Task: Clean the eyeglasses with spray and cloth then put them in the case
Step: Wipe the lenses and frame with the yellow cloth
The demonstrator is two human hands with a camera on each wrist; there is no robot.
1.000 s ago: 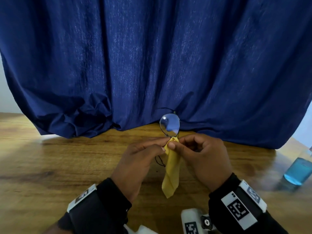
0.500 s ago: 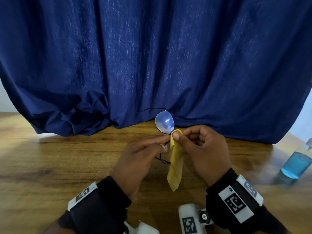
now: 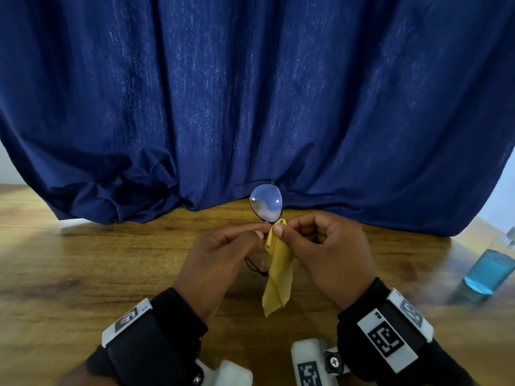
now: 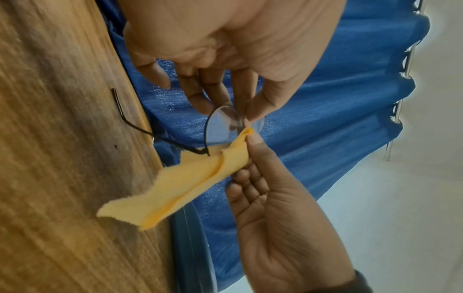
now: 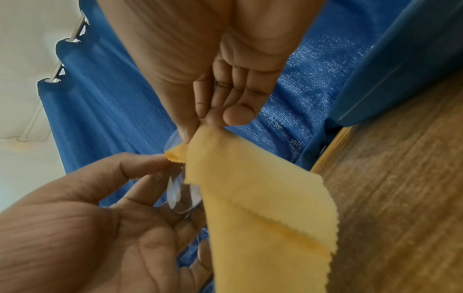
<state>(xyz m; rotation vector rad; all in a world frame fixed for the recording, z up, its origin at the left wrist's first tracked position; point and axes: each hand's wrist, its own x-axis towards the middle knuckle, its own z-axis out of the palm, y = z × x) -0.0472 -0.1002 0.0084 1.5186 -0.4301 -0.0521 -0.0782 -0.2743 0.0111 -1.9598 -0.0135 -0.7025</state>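
Observation:
Thin black wire-framed eyeglasses (image 3: 266,201) are held upright above the wooden table (image 3: 83,274), one lens sticking up over my fingers. My left hand (image 3: 259,232) pinches the frame at the lower lens (image 4: 223,126), its temple arm (image 4: 130,119) trailing toward the table. My right hand (image 3: 278,229) pinches a folded yellow cloth (image 3: 278,268) against the lens edge between thumb and forefinger. The rest of the cloth (image 5: 263,198) hangs down free. A spray bottle (image 3: 489,274) of blue liquid stands at the far right, away from both hands.
A dark blue curtain (image 3: 250,107) hangs just behind the glasses and bunches on the table at the left. A smooth blue-grey object (image 5: 400,59) lies close by on the right-hand side. White camera mounts (image 3: 306,363) sit under my wrists.
The upper lens has shifted slightly left and turned. My right thumb has kept the cloth pinched at the lens edge. Both hands stay close together.

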